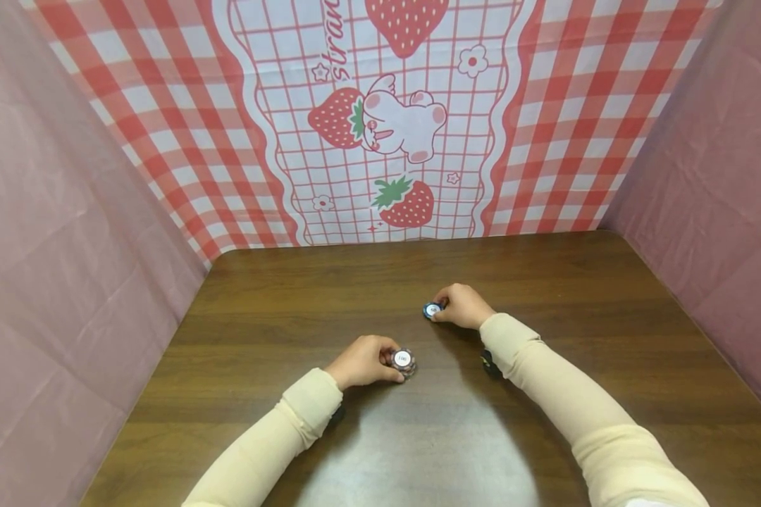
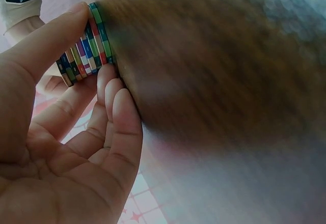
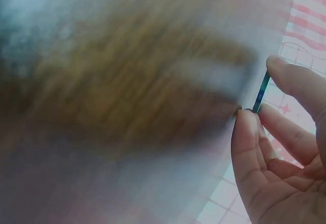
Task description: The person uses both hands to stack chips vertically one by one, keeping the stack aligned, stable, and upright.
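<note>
My left hand (image 1: 364,360) grips a stack of poker chips (image 1: 403,360) between thumb and fingers, low over the table. On the top chip the number 100 shows. Seen from the left wrist, the stack (image 2: 85,48) has several chips with edges in green, red, white, blue and purple. Farther back and to the right, my right hand (image 1: 463,307) pinches a single blue poker chip (image 1: 432,310) with a white centre by its rim. The right wrist view shows that thin chip (image 3: 261,91) edge-on between thumb and fingers. The two hands are apart.
The brown wooden table (image 1: 279,303) lies under both hands. Behind it hangs a red-and-white checked cloth (image 1: 558,141) with strawberry prints. Pink curtains (image 1: 57,246) flank the table on the left and right.
</note>
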A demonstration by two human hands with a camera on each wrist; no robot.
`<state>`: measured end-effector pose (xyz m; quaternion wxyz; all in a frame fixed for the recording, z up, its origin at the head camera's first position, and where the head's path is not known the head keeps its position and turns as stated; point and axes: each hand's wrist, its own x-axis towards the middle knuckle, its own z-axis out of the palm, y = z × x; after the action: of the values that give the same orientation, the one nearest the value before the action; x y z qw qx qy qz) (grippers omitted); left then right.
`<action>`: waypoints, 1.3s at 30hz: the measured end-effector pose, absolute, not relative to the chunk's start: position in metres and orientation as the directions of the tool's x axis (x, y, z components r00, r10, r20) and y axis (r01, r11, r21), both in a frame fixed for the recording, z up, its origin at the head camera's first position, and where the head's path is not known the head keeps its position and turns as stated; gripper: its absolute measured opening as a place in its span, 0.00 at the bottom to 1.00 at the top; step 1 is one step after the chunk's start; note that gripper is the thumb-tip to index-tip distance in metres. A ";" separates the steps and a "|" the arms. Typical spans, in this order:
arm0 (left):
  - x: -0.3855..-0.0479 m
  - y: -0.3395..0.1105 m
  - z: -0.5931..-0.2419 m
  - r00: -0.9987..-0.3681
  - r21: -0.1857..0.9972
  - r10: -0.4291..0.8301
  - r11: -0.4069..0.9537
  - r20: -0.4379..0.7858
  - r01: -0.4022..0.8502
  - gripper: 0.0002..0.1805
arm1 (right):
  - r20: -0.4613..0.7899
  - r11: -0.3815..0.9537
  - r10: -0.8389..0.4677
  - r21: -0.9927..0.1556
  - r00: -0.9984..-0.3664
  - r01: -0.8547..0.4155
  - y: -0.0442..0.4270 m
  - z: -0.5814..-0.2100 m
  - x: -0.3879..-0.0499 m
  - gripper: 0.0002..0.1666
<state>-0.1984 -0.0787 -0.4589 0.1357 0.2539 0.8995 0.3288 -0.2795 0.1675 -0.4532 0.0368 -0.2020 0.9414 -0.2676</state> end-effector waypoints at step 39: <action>-0.198 -0.078 -0.459 -0.833 0.653 0.549 0.658 -0.074 0.375 0.18 | 0.162 0.542 -0.468 -0.724 -0.869 -0.427 0.159 -0.440 -0.221 0.18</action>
<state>-0.1981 -0.0783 -0.4589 0.1335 0.2565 0.9006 0.3247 -0.2207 0.1591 -0.4397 0.0257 -0.2549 0.8776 -0.4053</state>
